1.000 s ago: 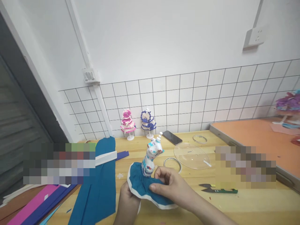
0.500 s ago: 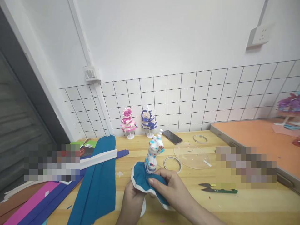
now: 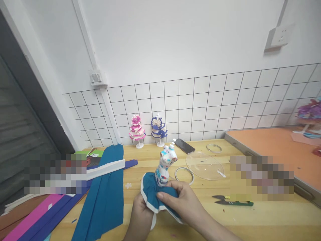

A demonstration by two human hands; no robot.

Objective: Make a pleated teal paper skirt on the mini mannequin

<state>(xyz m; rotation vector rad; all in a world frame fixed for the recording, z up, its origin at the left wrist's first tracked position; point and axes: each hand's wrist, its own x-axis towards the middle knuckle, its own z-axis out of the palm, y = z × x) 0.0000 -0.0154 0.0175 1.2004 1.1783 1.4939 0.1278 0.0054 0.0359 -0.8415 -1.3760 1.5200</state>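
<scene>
A small white mannequin (image 3: 165, 167) with blue and red patches leans slightly to the right in front of me. Around its waist spreads a teal paper skirt (image 3: 149, 187) with a white edge. My left hand (image 3: 141, 212) is closed beneath the skirt around the mannequin's lower part; most of its fingers are hidden. Part of the white round base shows beside that wrist. On the skirt's right side, my right hand (image 3: 187, 201) pinches the teal paper just below the waist, thumb on top.
Teal paper (image 3: 107, 197) and other coloured strips lie at left. Green-handled thread snips (image 3: 234, 202), a clear disc (image 3: 205, 165), a tape roll (image 3: 184, 175) and a phone (image 3: 185, 146) are at right. Two decorated mannequins (image 3: 136, 132) stand by the wall. An orange board (image 3: 273, 144) borders the right.
The mannequin's top has tipped a little to the right. The skirt's front edge has shifted and folds differently, while both hands stay nearly in place.
</scene>
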